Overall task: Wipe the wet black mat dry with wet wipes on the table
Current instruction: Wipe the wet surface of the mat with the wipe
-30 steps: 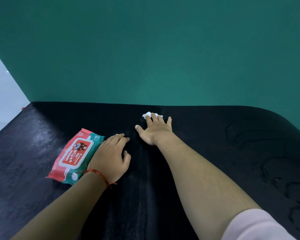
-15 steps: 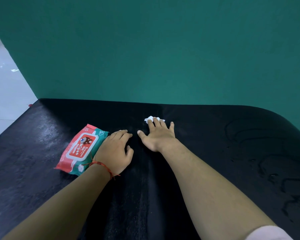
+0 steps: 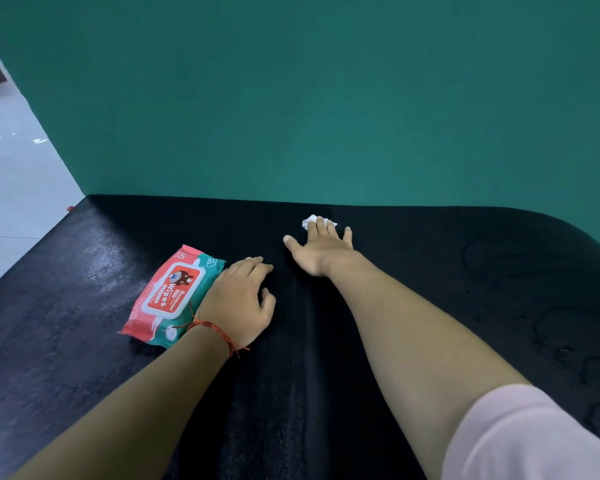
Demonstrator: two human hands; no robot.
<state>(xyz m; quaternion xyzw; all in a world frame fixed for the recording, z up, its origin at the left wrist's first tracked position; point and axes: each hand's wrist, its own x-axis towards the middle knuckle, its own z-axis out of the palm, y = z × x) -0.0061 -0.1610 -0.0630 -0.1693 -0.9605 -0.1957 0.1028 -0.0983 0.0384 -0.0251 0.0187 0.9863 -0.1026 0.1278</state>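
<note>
Both hands are down on the black mat. My right hand lies flat, fingers straight and spread, pressing a crumpled white wipe near the mat's far edge. My left hand rests loosely curled, holding nothing, against the wipes pack, flap closed.

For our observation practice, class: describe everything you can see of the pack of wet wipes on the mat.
The pack of wet wipes is a soft, flat plastic pouch, red-pink with teal along its right side. On top is a white-rimmed red flap label with a dark cartoon animal and the word "Wipes"; the flap looks closed. It lies flat on the black mat, left of centre, angled away to the right. The left hand rests against its right edge and hides part of it.
</note>
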